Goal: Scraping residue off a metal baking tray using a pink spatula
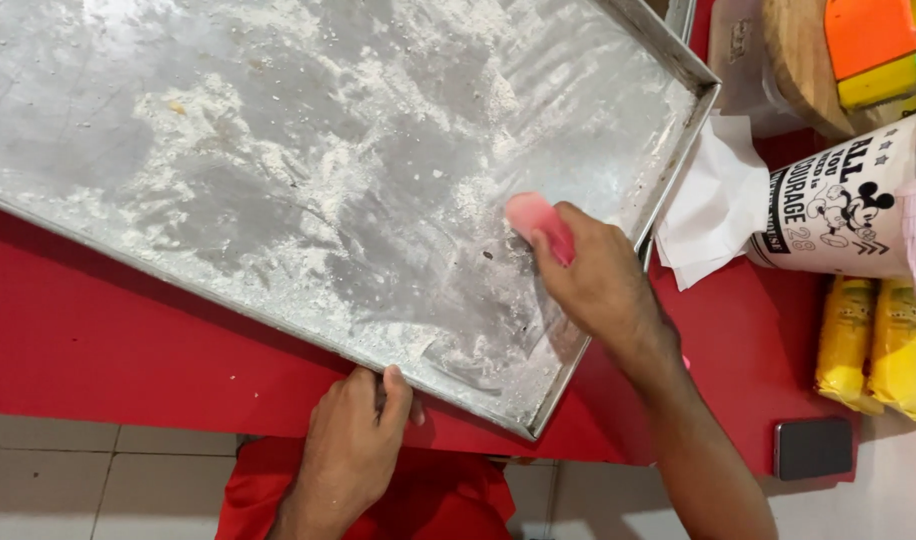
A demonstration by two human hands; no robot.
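A large metal baking tray dusted with white flour lies on a red table. My right hand is shut on a pink scraper, whose blade rests on the tray floor near the tray's right rim. My left hand grips the tray's near edge, with the thumb on top of the rim. Flour is thickest in the tray's middle and upper part; the patch around the scraper is thinner.
Right of the tray lie white paper napkins, a white printed mug, yellow packets and a dark phone. A wooden board with an orange and yellow block sits at the top right. Tiled floor shows below.
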